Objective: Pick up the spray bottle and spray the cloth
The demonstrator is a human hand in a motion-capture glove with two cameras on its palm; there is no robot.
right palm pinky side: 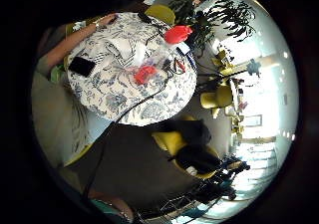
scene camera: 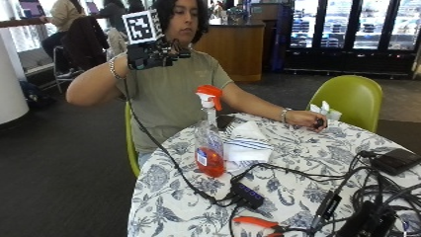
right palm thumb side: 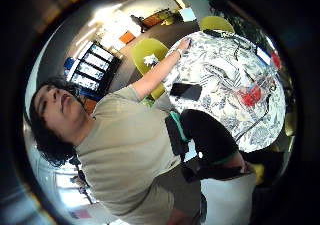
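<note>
- Fingers: can't tell. The right hand (scene camera: 152, 53) is raised at head height, well clear of the table (scene camera: 303, 163), and the gear mounted on it hides the fingers in the outside view; neither palm view shows them either.
- The hand looks to hold nothing: the bottle (scene camera: 210, 133) stands on the table, well apart from it.
- Bottle: upright, clear body, orange liquid in the lower part, red-orange trigger head, a label low on the front. It stands near the table edge on the person's side.
- Cloth (scene camera: 246, 143): white with dark stripes, folded, flat on the table, just beside the bottle on the far side of it. Can't tell if they touch.
- Little finger side palm view looks down on the round patterned table from high up: bottle (right palm pinky side: 145, 73) near the middle, cloth (right palm pinky side: 127, 50) next to it.
- Thumb side palm view shows mostly the person's torso, with the table behind; the bottle (right palm thumb side: 251, 95) is a red blob there, probably seen from above.
- Left hand (scene camera: 309, 119): bare, resting on the table near the far edge, arm stretched out.
- Phone (right palm pinky side: 81, 65): dark, flat on the table near the person.
- Also on the table: black cables (scene camera: 289, 173), a black hub (scene camera: 247, 195), orange-handled pliers (scene camera: 260, 223) at the near edge.
- Green chair (scene camera: 349, 98) behind the table.
</note>
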